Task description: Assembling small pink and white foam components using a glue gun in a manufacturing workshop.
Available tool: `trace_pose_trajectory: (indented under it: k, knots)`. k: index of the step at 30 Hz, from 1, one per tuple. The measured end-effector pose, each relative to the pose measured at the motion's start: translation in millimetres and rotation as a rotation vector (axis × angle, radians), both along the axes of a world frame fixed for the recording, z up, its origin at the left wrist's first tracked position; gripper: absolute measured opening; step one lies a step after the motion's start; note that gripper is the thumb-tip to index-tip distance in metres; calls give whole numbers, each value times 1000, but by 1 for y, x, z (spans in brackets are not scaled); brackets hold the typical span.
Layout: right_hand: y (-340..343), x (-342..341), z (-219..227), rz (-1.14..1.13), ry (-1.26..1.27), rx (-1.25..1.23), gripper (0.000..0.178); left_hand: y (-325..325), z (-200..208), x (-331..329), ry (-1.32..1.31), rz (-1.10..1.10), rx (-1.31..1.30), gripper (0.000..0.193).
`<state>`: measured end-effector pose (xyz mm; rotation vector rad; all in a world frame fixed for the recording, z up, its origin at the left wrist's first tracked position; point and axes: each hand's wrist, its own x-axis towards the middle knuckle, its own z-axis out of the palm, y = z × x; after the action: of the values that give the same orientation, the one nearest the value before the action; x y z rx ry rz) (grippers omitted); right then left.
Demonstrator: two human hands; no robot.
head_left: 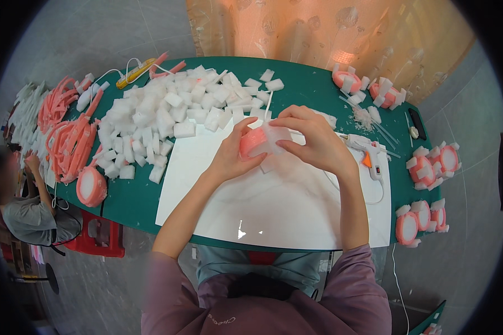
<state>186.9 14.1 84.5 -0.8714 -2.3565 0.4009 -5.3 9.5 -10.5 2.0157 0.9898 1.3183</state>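
Above the white board point(235, 218), both hands meet around one piece of foam work. My left hand point(229, 153) is closed round a pink foam-wrapped disc point(253, 143), gripping it from the left side. With fingers and thumb, my right hand point(316, 139) pinches a white foam block point(276, 137) against the disc's right side. The fingers partly hide where block and disc meet. To the right of my right hand, a white hot glue gun point(369, 153) with an orange trigger lies on the board.
A heap of white foam blocks point(167, 109) covers the table's left half. Pink foam strips point(72, 142) and a pink disc point(91, 187) lie farther left, near another person point(25, 218). Pink discs with blocks point(425, 170), glue sticks point(380, 131) and a phone point(417, 124) are right.
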Motion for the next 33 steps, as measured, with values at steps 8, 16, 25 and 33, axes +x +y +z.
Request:
trace_pose_trajectory:
  k: [8,16,25,33]
  knots:
    - [-13,-14,-2,45,-7,18,32,8,-11,-8,52,-13,255,61]
    - [-11,-10,-1,30,-3,-6,33,3,0,-5,66,-37,123,40]
    - [-7,-3,4,127,6,-57,38,8,-7,-5,6,-80,242,49]
    - [-13,-4,7,123,-21,-151,45,10,-9,-5,13,-92,219,53]
